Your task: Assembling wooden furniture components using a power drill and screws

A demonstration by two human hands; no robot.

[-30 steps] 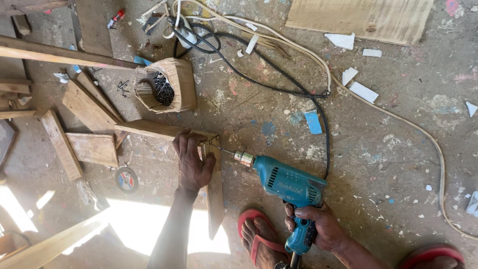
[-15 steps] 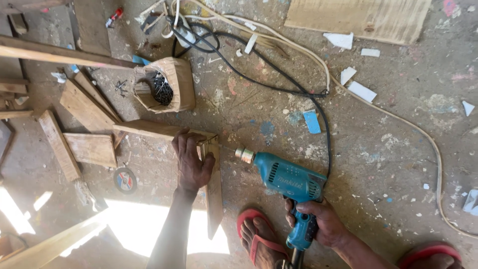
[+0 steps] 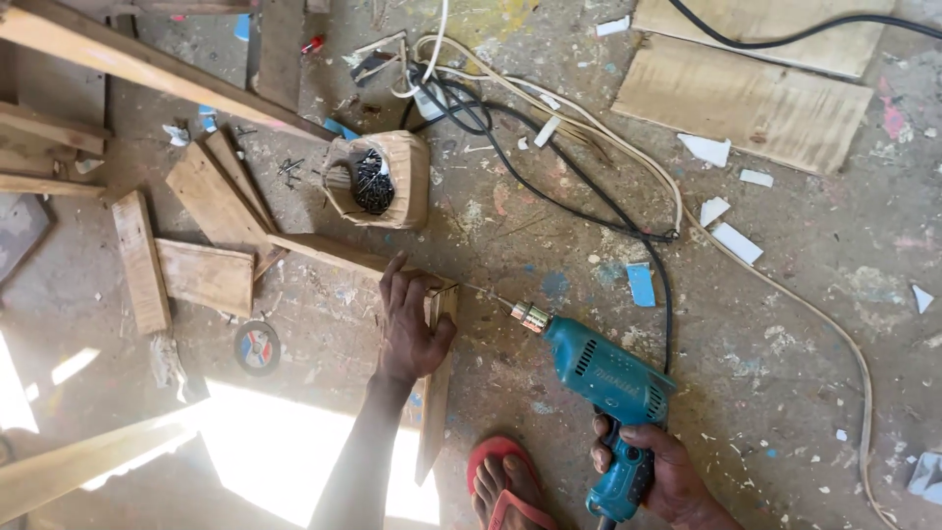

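1. Left hand (image 3: 410, 324) lies flat, fingers (image 3: 392, 285) spread and pressing down on the joint where two wooden strips meet: a slanted strip (image 3: 329, 253) running up-left past the fingertips, and an upright strip (image 3: 436, 393) under the thumb, running down toward the wrist.
2. Right hand (image 3: 655, 471) is wrapped tight round the grip of a teal electric drill (image 3: 603, 378); its fingers are curled fully about the handle.
3. Drill bit (image 3: 483, 293) points up-left; its tip sits at the edge of the upright strip, just right of the left thumb. Whether it has entered the wood cannot be told.
4. Step in hand, as judged: boring through the corner joint while the left hand pins it.
5. Next move calls for steady pressure along the bit's line, with the thumb kept clear of the tip.
6. Beyond the left fingertips: a wooden holder of dark screws (image 3: 378, 180). Black cord (image 3: 589, 211) trails from the drill. A red sandal (image 3: 500, 486) lies between the wrists.
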